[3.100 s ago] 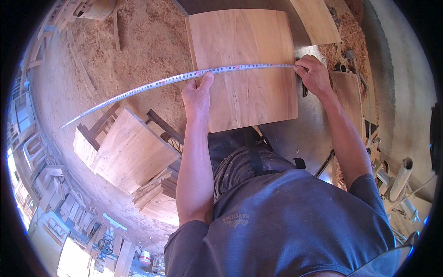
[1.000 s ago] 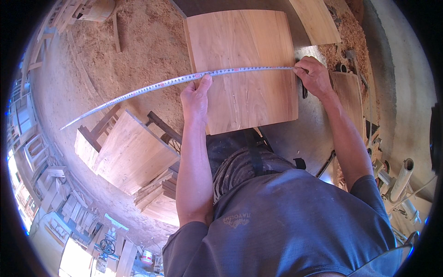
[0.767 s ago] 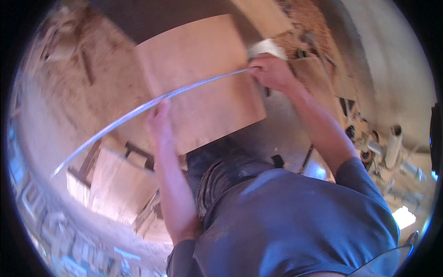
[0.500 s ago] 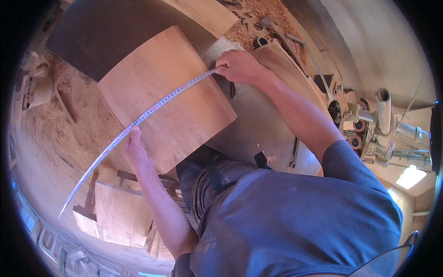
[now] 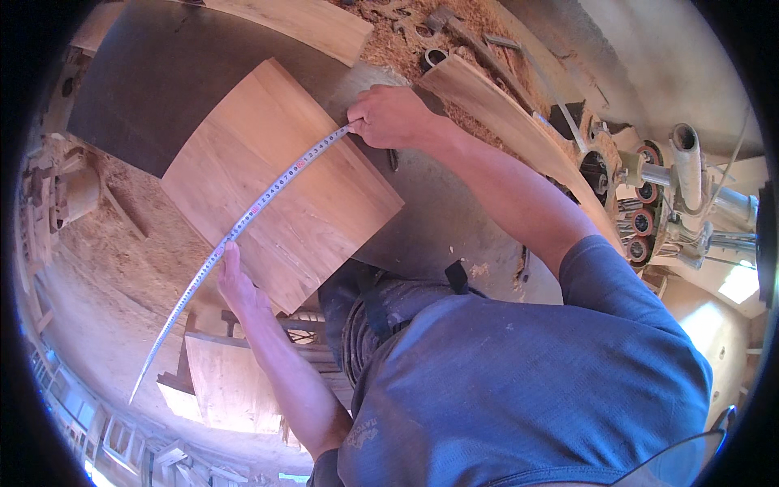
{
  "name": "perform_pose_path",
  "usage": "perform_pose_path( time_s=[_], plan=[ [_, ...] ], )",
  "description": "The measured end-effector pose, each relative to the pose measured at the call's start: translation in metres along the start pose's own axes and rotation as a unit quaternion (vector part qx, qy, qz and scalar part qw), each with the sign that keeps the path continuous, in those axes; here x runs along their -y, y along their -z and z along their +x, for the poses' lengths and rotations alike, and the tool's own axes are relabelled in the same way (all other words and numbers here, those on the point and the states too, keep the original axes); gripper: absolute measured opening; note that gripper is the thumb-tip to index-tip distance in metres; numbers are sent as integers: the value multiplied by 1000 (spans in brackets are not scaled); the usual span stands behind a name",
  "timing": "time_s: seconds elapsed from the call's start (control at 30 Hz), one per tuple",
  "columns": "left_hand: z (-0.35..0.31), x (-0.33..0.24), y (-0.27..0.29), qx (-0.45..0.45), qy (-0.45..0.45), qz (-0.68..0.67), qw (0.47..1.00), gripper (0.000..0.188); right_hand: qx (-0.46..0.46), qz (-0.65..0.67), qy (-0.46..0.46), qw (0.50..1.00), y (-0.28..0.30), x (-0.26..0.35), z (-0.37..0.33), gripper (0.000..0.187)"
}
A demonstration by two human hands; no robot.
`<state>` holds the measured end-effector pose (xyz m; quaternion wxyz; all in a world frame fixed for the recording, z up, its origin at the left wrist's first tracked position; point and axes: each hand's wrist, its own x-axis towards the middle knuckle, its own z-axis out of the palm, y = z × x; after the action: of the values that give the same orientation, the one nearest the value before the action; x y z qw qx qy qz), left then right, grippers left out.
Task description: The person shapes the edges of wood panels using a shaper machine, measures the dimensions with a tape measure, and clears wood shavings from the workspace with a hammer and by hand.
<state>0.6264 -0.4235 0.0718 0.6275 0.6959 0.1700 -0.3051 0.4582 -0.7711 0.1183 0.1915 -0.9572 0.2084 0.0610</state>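
Observation:
A white measuring tape (image 5: 276, 188) stretches diagonally across a light wooden board (image 5: 316, 207). My right hand (image 5: 395, 116) pinches one end of it just past the board's far right edge. At the opposite, left edge my left hand (image 5: 240, 280) grips the tape between thumb and fingers. Beyond that hand a long free length of tape runs down to the left, out past the board. The board rests on a dark flat surface (image 5: 187, 57) and a grey worktop (image 5: 454, 203), close in front of my body. No tape case shows.
Another long board (image 5: 527, 154) lies to the right of my right hand, near a hammer (image 5: 466, 36) and wood shavings (image 5: 398, 24). Machinery with rollers and pipes (image 5: 686, 174) stands at far right. Below on the left are more wood pieces (image 5: 231, 381).
My right hand and its end of the tape have shifted slightly left in view, and the tape's free end hangs a little lower and further right. Both hands keep their hold.

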Motion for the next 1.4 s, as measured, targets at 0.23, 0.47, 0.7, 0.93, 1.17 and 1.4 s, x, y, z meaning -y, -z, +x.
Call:
perform_pose_path(
  time_s=[0.23, 0.47, 0.7, 0.93, 1.17, 1.4],
  plan=[
    [-7, -6, -6, -8, 4, -5, 1000, 42, -7, -10, -4, 1000, 1, 1, -2, 18],
    [-2, -1, -1, -2, 2, -13, 1000, 44, -67, -8, 9, 998, -5, 1, -5, 16],
    [3, 3, 4, 1, 8, -14, 1000, 48, -62, -7, 11, 998, -5, 1, -4, 15],
    [3, 4, 3, -4, 15, -9, 1000, 49, -59, -3, 13, 998, -4, -1, -5, 15],
    [6, 13, 8, 8, -34, 6, 999, 50, -50, -21, 8, 998, -3, 3, -1, 20],
    [-17, -11, -16, -45, -27, 111, 992, 45, -95, -12, 48, 994, -6, -6, -4, 16]
  ],
)
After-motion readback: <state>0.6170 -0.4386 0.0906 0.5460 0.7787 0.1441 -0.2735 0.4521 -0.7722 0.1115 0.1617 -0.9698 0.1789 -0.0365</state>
